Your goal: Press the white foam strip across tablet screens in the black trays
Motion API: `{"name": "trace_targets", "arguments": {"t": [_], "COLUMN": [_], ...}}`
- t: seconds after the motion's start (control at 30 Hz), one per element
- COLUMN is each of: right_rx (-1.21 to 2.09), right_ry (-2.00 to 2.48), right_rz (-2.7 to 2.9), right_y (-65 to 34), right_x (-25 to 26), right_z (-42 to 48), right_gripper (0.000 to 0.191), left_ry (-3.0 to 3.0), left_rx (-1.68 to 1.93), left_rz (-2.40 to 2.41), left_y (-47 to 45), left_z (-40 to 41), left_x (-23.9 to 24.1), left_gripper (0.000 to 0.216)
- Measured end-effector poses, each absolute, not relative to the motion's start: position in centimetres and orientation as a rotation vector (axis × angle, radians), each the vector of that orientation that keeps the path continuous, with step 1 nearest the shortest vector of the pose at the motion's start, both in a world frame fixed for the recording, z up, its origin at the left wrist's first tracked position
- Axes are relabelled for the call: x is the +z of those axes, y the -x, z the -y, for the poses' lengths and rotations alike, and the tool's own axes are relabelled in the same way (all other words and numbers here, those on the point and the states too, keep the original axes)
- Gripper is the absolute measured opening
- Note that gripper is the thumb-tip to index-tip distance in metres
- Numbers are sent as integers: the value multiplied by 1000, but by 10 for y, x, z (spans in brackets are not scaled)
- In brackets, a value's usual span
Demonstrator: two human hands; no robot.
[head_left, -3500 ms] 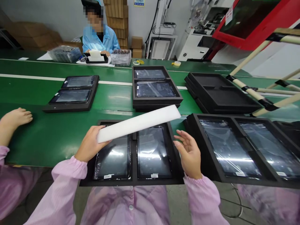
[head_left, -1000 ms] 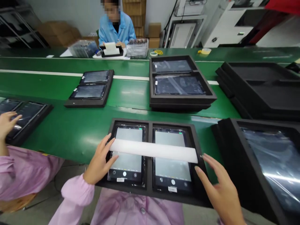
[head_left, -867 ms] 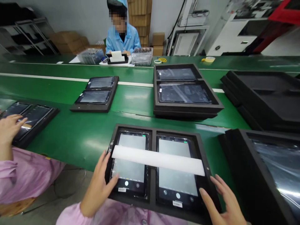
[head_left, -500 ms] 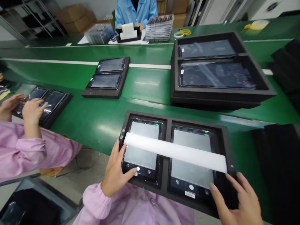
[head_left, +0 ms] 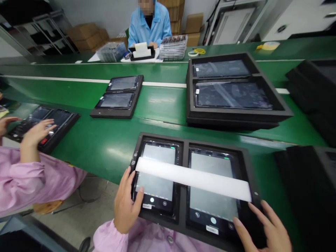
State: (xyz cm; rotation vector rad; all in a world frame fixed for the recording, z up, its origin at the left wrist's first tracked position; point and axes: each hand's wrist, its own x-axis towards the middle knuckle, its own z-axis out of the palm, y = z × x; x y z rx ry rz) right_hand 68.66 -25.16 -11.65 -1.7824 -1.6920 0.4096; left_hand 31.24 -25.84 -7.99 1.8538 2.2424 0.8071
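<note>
Flanking smooth white bar [head_left: 193,178] across glossy tablets [head_left: 210,201] in matte tray [head_left: 182,210], with left grip [head_left: 127,208] and right grip [head_left: 273,232] splayed, empty.

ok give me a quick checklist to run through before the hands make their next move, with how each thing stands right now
1. Long white foam strip spans both tablets: ok, it crosses both screens.
2. Left black-framed tablet and right black-framed tablet each in its own compartment of the black foam tray: ok.
3. Both screens lit: ok.
4. Thumbs clear of the tablets: not ok, the bare left hand and bare right hand each have a thumb overlapping a tablet's edge in view.
5. Print on the small white label sticker readable: cannot tell, too small.
</note>
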Motion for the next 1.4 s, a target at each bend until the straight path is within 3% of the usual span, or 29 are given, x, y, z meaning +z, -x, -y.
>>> {"name": "trace_targets", "arguments": {"t": [0.17,0.83,1.1,1.4], "right_rx": [366,156,592,614], "right_ry": [1763,1909,1770,1726], "right_rz": [1674,1845,1543,1711], "right_y": [-670,-657,-683,-688], "right_x": [-101,-98,-94,-90], "right_z": [247,236,244,243], "right_gripper": [56,86,49,51], "left_ry": [-1761,-1719,-1725,-1741], "left_rx": [821,768,790,802], "left_rz": [-2266,-2318,-2299,-2285], "left_y": [-314,-325,-330,-329], "left_z": [249,229,227,230], "left_x": [-78,-76,-73,-74], "left_gripper": [57,68,66,67]}}
